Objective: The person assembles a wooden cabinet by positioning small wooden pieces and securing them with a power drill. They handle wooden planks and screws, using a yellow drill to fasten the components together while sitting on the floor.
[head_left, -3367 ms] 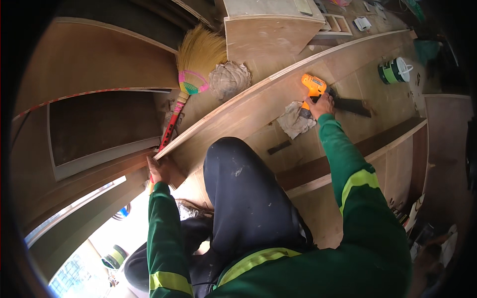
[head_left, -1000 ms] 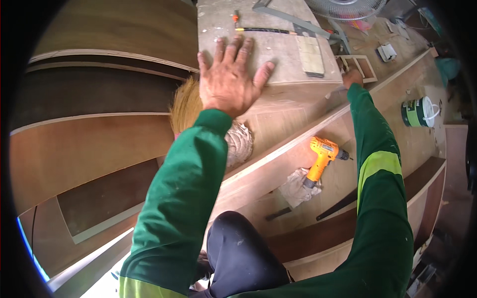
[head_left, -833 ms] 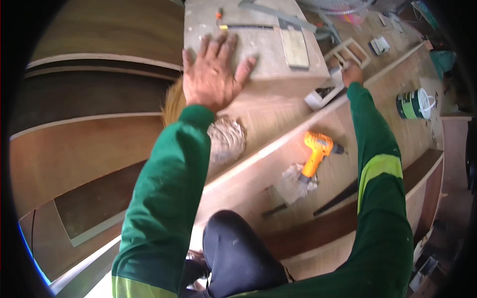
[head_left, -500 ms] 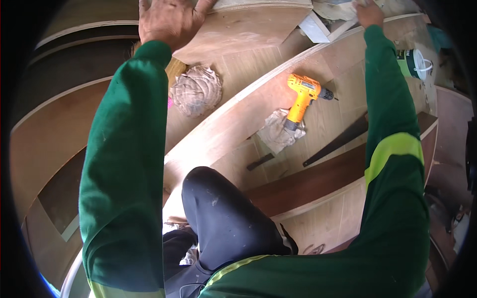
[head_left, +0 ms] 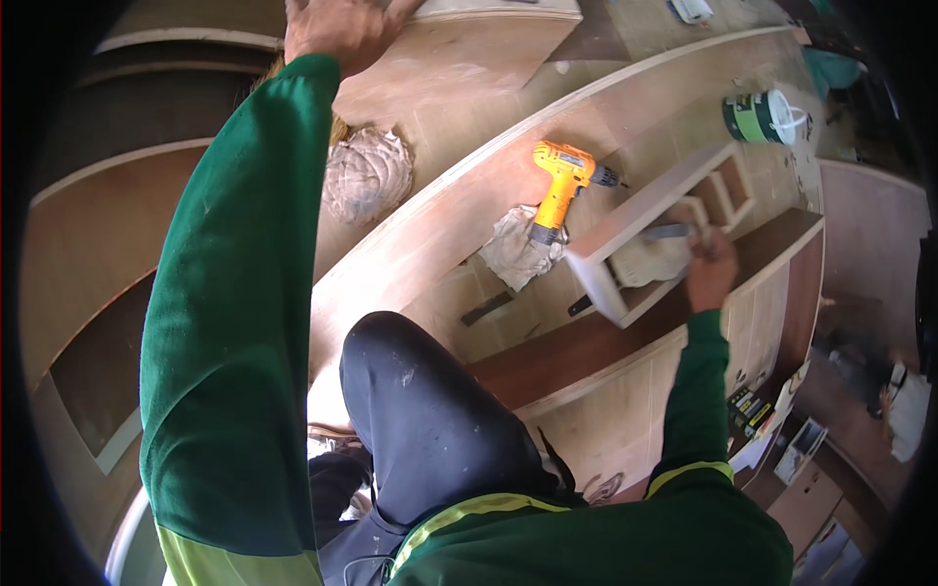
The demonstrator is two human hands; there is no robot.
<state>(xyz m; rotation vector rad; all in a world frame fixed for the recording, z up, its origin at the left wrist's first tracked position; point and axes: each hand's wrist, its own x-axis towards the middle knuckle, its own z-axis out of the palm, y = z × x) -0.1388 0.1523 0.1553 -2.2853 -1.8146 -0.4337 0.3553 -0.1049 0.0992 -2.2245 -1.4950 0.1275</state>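
Note:
My left hand (head_left: 347, 37) rests palm down, fingers apart, on the edge of a large plywood box (head_left: 459, 61) at the top; its fingertips run out of view. On the right, my right hand (head_left: 711, 273) is closed on a wooden tray (head_left: 645, 207) with compartments, slightly blurred and tilted above the work. A pale piece and a grey piece lie inside it. Just left of the tray, an orange cordless drill (head_left: 559, 190) lies with its base on a crumpled rag (head_left: 518, 252).
A long curved wooden panel (head_left: 430, 230) crosses the middle, with a reddish-brown board (head_left: 547, 366) nearer me. A dark flat bar (head_left: 487, 309) lies between them. A white-and-green bucket (head_left: 752, 117) lies tipped at the far right. Beyond the panel sits a round bundled cloth (head_left: 369, 178).
My right hand has come down and nearer from the far right, bringing the wooden tray over the dark saw, which it now mostly covers. My left hand stays on the plywood box.

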